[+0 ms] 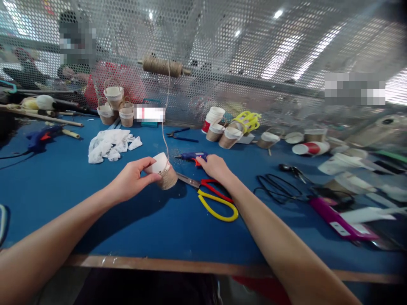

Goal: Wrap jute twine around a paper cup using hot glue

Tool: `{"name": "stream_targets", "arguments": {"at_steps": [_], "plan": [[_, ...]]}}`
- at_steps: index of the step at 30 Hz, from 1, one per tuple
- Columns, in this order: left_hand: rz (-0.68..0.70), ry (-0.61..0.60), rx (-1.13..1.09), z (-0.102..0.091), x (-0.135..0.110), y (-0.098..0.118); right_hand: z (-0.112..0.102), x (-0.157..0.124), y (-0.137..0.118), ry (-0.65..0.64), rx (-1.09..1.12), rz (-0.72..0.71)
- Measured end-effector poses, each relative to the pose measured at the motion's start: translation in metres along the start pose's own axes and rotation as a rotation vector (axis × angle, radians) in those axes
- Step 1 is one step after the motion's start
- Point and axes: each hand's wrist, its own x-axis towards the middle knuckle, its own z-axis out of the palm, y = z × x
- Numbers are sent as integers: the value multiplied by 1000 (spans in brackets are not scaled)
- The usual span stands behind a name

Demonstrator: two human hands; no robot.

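My left hand (pixel 136 177) pinches the rim of a small white paper cup (pixel 159 163), tilted on its side. Brown twine (pixel 167 178) is wound round the cup's lower part. From it a strand runs up to a twine spool (pixel 162 66) on a rod at the mesh. My right hand (pixel 214 166) is closed round the handle of a blue glue gun (pixel 192 156) with an orange trigger, its nozzle pointing left. Between the hands lie scissors (pixel 219 203) with one red and one yellow handle; the cup hides part of their blades.
Crumpled white cloth (pixel 110 145) and pliers (pixel 182 136) lie beyond my hands. Small twine-wrapped baskets (pixel 114 98) stand stacked at back left, others (pixel 230 136) at back right. A second glue gun (pixel 43 137) is far left; a purple tool (pixel 341 220) and black cable (pixel 280 188) lie right.
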Motion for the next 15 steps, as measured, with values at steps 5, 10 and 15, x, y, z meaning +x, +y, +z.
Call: {"name": "stream_targets", "arguments": {"at_steps": [5,10,15], "plan": [[0,-30,-10,1,-1,2,10,-20,-37,-156,160,-164],[19,-43,-17,1,-2,2,37,-37,-63,-340,456,-251],[11,-44,-67,0,-1,0,34,-47,-63,-331,644,-238]]}}
